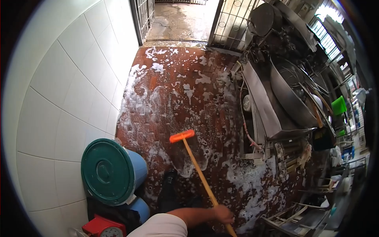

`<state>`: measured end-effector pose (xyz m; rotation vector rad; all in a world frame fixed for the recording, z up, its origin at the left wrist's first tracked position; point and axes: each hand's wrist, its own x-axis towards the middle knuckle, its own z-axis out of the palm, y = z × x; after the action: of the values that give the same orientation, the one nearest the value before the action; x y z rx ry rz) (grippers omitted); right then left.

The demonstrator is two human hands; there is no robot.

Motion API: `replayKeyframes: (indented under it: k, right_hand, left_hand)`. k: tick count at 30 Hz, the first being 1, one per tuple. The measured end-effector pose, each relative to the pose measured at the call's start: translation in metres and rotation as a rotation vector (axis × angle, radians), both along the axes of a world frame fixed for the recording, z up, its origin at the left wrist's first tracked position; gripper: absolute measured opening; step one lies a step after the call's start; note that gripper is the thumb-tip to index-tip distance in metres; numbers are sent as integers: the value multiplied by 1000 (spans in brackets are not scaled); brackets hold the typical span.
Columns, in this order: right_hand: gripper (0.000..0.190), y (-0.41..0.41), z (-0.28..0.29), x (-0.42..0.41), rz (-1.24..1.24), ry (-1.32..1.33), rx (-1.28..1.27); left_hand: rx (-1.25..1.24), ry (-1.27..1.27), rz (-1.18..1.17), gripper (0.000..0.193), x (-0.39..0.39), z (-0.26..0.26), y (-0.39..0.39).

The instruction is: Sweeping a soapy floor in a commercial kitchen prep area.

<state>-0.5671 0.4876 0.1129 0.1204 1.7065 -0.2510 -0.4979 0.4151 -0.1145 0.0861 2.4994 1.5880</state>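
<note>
My left hand (pixel 223 214) grips the wooden handle of a floor brush (pixel 204 179) near the bottom of the view. The handle slants up and to the left, ending in an orange brush head (pixel 181 136). That head rests on a wet red-brown tiled floor (pixel 180 115) streaked with white suds. My right hand is out of view. A black shoe (pixel 170 175) of mine shows to the left of the handle.
Left, a blue barrel (pixel 138 169) with a green lid (pixel 108 171) stands by the white tiled wall (pixel 68 124). A red dial scale (pixel 103 226) sits below. Right, a metal cooking unit (pixel 260 100) holds a large pan (pixel 291 94). An open barred gate (pixel 145 17) lies ahead.
</note>
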Motion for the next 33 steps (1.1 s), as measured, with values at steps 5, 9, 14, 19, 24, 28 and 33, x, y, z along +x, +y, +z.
replayKeyframes:
  k: [5, 9, 14, 19, 24, 28, 33]
  right_hand:
    - [41, 15, 40, 13, -54, 2, 103]
    - [65, 64, 44, 19, -181, -82, 216]
    - [53, 30, 48, 19, -80, -6, 312]
    - [50, -38, -9, 11, 122, -26, 150]
    - [46, -256, -145, 38, 255, -10, -474]
    - [45, -313, -164, 54, 250, 24, -482]
    - [37, -103, -192, 63, 246, 104, -269]
  left_hand:
    - [-181, 49, 276, 38, 15, -37, -113]
    - [-112, -68, 112, 38, 21, -13, -45]
    - [73, -105, -10, 43, 28, 32, 16]
    - [-631, -230, -36, 25, 25, -37, -162]
    - [-442, -453, 1112, 64, 52, -88, -375]
    - [-412, -424, 1138, 70, 58, -93, -393]
    - [-419, -368, 829, 74, 73, -52, -208]
